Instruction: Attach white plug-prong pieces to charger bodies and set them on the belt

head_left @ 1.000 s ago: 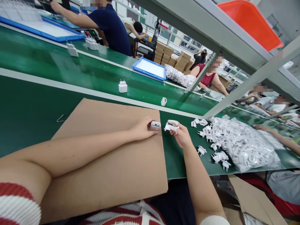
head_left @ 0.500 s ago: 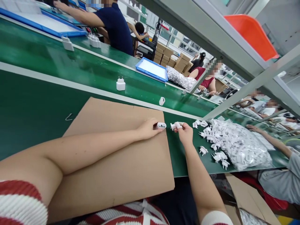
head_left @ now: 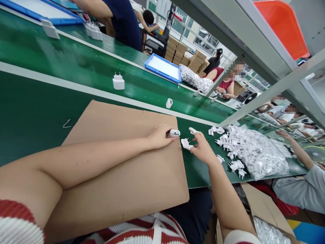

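Our left hand (head_left: 158,136) pinches a white charger shell (head_left: 173,133) at the cardboard sheet's (head_left: 122,162) far edge. Our right hand (head_left: 203,150) holds a plug insert (head_left: 186,144), fingers half spread, over bare green bench (head_left: 195,169). Beside it a clear bag (head_left: 256,154) spills more inserts

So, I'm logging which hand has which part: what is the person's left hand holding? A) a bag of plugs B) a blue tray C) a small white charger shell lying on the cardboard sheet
C: the left hand grips the white charger shell at the cardboard sheet's far edge.
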A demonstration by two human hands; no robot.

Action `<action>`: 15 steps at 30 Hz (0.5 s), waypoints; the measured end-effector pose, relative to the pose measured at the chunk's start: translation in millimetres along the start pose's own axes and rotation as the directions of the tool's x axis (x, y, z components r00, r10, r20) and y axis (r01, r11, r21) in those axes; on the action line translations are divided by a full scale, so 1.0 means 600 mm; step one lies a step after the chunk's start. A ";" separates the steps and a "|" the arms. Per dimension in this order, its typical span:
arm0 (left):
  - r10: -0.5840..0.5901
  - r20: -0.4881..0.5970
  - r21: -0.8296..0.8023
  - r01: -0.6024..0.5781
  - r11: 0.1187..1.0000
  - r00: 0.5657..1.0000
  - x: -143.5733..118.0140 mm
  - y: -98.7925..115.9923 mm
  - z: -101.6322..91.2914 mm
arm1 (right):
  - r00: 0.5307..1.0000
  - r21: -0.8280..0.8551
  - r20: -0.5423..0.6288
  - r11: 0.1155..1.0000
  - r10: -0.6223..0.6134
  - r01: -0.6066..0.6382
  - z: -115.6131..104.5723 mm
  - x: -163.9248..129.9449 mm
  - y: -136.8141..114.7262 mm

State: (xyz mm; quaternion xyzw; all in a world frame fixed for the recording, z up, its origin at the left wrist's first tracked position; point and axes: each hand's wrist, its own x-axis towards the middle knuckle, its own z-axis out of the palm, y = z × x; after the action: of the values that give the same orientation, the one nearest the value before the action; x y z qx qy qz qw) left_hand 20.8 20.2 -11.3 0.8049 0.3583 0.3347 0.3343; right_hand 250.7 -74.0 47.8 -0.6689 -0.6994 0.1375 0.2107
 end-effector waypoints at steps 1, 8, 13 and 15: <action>0.001 0.000 0.008 -0.001 1.000 1.000 0.000 0.001 0.000 | 0.999 0.035 0.026 0.999 -0.042 0.041 0.005 0.000 0.004; 0.019 -0.008 0.006 -0.019 1.000 1.000 0.000 0.003 -0.001 | 0.971 0.317 -0.216 0.948 0.103 -0.030 0.020 0.026 -0.011; 0.021 -0.003 -0.007 -0.021 1.000 1.000 0.000 0.000 0.000 | 0.972 0.356 -0.232 0.932 0.023 0.063 0.021 0.067 -0.053; 0.019 0.000 -0.025 -0.019 1.000 1.000 0.001 -0.001 0.000 | 0.975 0.232 -0.203 0.962 -0.094 0.141 0.027 0.082 -0.062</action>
State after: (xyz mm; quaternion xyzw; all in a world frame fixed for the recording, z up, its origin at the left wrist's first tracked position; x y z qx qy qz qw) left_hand 20.8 20.8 -11.5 0.8040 0.3464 0.3421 0.3414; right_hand 209.4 -26.3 56.8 -0.6051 -0.6922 0.1454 0.3655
